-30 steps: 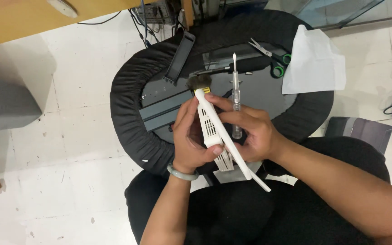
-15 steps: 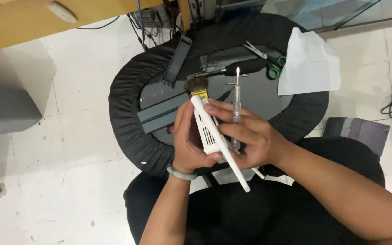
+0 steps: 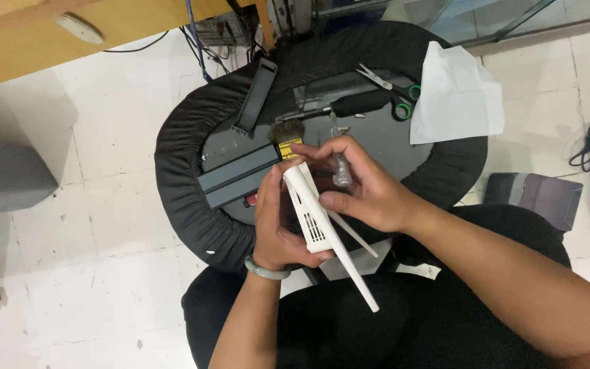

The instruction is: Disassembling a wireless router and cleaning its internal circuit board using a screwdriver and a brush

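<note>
My left hand grips a white plastic device with vent slots and two long thin antennas that point down toward my lap. My right hand rests against the device's upper end and holds a clear-handled screwdriver upright between its fingers. A small brush with dark bristles and a yellow ferrule sticks up right behind the device's top. Both hands hover over a round black padded stool used as a work surface.
On the stool lie grey flat panels, a black strap-like bar, green-handled scissors and a white paper sheet. A wooden desk with cables stands at the back. A grey pouch lies on the tiled floor at right.
My right hand has shifted its fingers up to the top of the white device, with the screwdriver tilted a little. The device has turned slightly in my left hand.
</note>
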